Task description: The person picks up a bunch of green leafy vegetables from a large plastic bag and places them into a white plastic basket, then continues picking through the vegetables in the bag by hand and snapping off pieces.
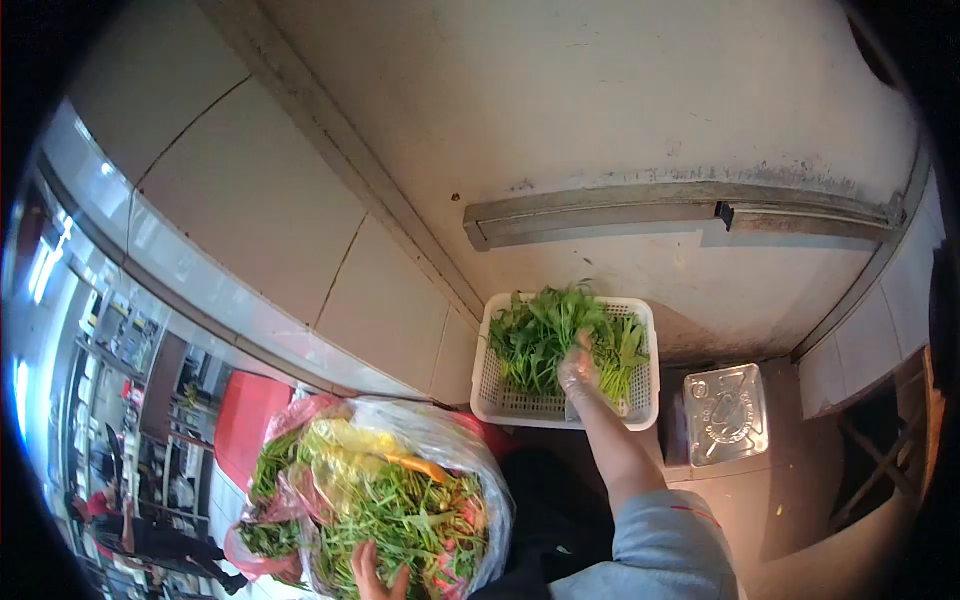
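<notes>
My right hand [578, 370], in a clear plastic glove, reaches into a white perforated basket [645, 400] and is closed around some leafy greens [550, 325]. More long-stemmed greens lie in that basket, against its sides. Low in the view, my left hand [378, 575] is over a heap of cut greens and stems [410, 525], its visible fingers apart; the rest is cut off by the frame. The heap sits in a large clear plastic bag [490, 470]. A long orange-yellow object [417, 467] lies on top of it.
A square metal tin [725, 415] stands right of the basket. Pink plastic bags [300, 480] with greens and a red surface [245, 405] are at left. Behind the basket is a wall with a rail [680, 210]. A person [150, 530] stands far left.
</notes>
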### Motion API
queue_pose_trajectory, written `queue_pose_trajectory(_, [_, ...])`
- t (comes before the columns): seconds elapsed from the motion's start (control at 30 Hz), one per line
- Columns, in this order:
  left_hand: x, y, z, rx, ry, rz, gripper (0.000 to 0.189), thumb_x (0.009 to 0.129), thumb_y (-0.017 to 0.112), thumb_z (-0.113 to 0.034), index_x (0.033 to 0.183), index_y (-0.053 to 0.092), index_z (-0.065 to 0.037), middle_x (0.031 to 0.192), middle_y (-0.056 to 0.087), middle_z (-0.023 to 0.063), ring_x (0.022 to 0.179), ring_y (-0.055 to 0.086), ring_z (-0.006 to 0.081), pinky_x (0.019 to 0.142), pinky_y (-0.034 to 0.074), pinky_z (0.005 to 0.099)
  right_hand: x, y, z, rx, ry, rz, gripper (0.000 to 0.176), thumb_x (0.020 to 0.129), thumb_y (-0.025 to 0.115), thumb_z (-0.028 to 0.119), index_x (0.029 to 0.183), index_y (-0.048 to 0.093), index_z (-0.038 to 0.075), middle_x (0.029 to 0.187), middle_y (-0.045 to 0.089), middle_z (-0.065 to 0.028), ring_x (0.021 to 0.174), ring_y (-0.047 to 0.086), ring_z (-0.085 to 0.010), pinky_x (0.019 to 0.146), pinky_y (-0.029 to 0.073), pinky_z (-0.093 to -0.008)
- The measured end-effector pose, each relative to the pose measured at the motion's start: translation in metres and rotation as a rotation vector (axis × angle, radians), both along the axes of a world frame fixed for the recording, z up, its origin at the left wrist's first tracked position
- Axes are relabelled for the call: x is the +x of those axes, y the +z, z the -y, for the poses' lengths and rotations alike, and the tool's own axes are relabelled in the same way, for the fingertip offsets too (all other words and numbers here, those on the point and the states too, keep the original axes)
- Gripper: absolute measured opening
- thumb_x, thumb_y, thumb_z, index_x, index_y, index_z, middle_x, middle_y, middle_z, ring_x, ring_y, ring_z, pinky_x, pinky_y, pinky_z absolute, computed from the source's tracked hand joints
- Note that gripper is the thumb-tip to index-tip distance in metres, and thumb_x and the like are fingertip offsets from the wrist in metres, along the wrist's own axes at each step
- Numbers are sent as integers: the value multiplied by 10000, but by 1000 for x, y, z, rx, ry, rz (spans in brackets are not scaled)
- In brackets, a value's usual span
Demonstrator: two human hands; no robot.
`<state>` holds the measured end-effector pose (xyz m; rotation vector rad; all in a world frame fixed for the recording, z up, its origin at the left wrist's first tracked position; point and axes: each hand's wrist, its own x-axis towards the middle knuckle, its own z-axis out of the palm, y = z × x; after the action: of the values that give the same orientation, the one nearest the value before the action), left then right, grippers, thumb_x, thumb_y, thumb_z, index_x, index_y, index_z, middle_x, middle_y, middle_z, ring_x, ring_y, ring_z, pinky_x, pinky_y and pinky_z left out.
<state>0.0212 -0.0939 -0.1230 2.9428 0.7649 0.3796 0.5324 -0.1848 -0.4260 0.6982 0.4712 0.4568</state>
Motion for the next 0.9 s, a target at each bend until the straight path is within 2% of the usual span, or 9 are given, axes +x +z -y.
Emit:
queue_pose_trajectory(0.13, [-29, -19, 3, -387, 172, 45, 644, 853, 664, -67, 1420, 359, -76, 1424, 321, 161, 1221, 462, 320, 884, 488, 394, -3, -19, -18, 375, -102, -305, 394, 934, 513, 355, 1174, 575, 49, 1063, 663, -165, 704, 636, -170, 526, 495, -286])
queue_pose_trajectory(0.23, [-44, -25, -1, -401, 174, 40, 645, 856, 655, -51, 1426, 353, -82, 1434, 302, 154, 1211, 471, 309, 886, 490, 387, 14, 55, -4, 1603, -730, -1511, 404, 909, 521, 381, 1099, 613, 37, 1074, 661, -133, 807, 631, -177, 635, 499, -303])
queue_pose_trajectory(0.37, [-50, -36, -9, -439, 179, 29, 655, 846, 657, -32, 1424, 352, -74, 1418, 332, 152, 1210, 471, 303, 903, 485, 387, 22, 108, 46, 1821, -1006, -1915, 434, 876, 533, 416, 1000, 663, 21, 1088, 659, -90, 944, 624, -185, 780, 504, -327])
queue_pose_trajectory(0.43, [-46, -35, -6, -482, 204, 11, 650, 843, 658, -29, 1419, 359, -70, 1404, 352, 156, 1210, 470, 299, 909, 482, 385, 22, 64, 61, 2380, -956, -2054, 317, 852, 568, 303, 927, 663, 9, 1051, 652, -163, 930, 643, -242, 729, 515, -369])
queue_pose_trajectory(0.53, [-42, -33, -6, -492, 165, -44, 626, 847, 659, -41, 1407, 379, -59, 1400, 367, 164, 1226, 459, 293, 921, 476, 368, 13, 63, 57, 2403, -753, -1617, 233, 779, 648, 208, 940, 663, 40, 997, 652, -193, 808, 659, -305, 680, 534, -384])
queue_pose_trajectory(0.63, [-43, -41, -4, -556, 211, -40, 623, 849, 671, -64, 1402, 384, -53, 1412, 369, 144, 1238, 455, 276, 923, 475, 374, -1, 25, 37, 2744, -563, -1731, 333, 775, 662, 247, 1027, 627, 31, 1006, 651, -206, 860, 664, -326, 745, 525, -398])
queue_pose_trajectory(0.67, [-44, -46, -5, -576, 214, -35, 619, 850, 673, -68, 1399, 388, -54, 1414, 371, 139, 1238, 457, 272, 920, 476, 377, 3, 20, 27, 2844, -1229, -1850, 389, 786, 654, 239, 1101, 587, 21, 1046, 640, -221, 972, 636, -346, 811, 507, -403])
queue_pose_trajectory(0.8, [-39, -38, 2, -603, 228, -13, 577, 864, 666, -72, 1383, 413, -61, 1416, 376, 123, 1230, 472, 255, 904, 480, 382, 6, 54, 27, 2448, -1082, -1949, 425, 789, 667, 219, 1148, 572, 13, 1090, 627, -229, 1029, 622, -298, 819, 508, -364])
queue_pose_trajectory(0.9, [-36, -33, 8, -599, 227, -8, 546, 872, 658, -70, 1367, 427, -48, 1364, 438, 139, 1201, 499, 257, 912, 471, 364, -9, 35, 52, 2880, -1437, -2393, 249, 858, 600, 154, 1043, 611, -12, 1001, 677, -150, 913, 660, -220, 751, 525, -337])
